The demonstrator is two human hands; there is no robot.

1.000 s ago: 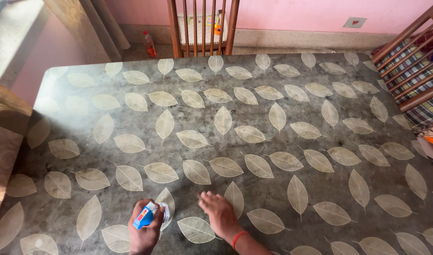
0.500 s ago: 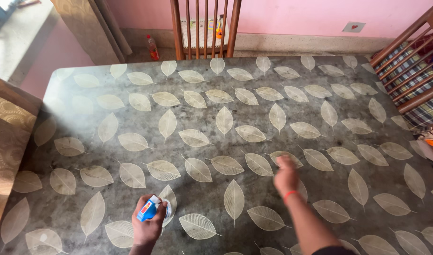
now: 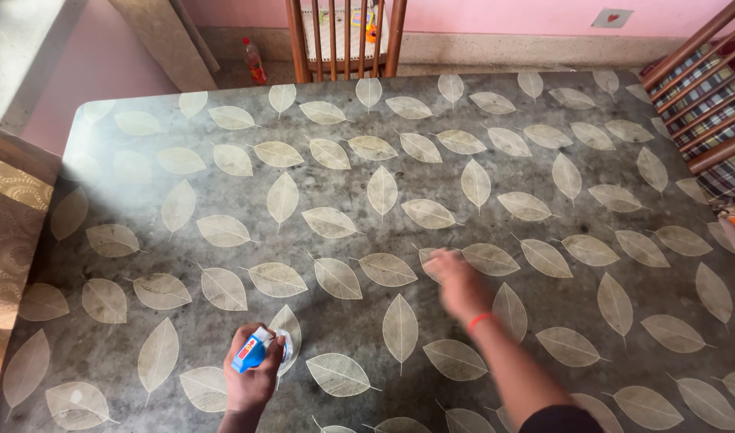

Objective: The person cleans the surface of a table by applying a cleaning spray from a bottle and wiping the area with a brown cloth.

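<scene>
Two bare hands work over a grey table covering printed with pale skeleton leaves, seen from above. Left hand sits at about seven o'clock in the view, near the close edge of the table, fingers wrapped tight around a small blue spray bottle with a clear body and a red-and-white label. Bottle is upright to slightly tilted, its blue top just above the knuckles, its clear body lying over one printed leaf. Whether the bottle's base touches the table, cannot tell.

Right hand lies near the centre of the view, toward five o'clock from the middle, low over or on the covering. It is motion-blurred; fingers look loosely together and flat, holding nothing visible, though contact with the surface cannot be told for certain. A thin red band circles the right wrist. The two hands are well apart, the bottle at roughly eight o'clock from the right hand.

Dark smudges mark the covering in several spots. At twelve o'clock, beyond the far edge, stands a brown wooden slatted chair back. At eleven o'clock on the floor stands a small bottle with a red label. At two o'clock is a wooden frame with checked cushion.
</scene>
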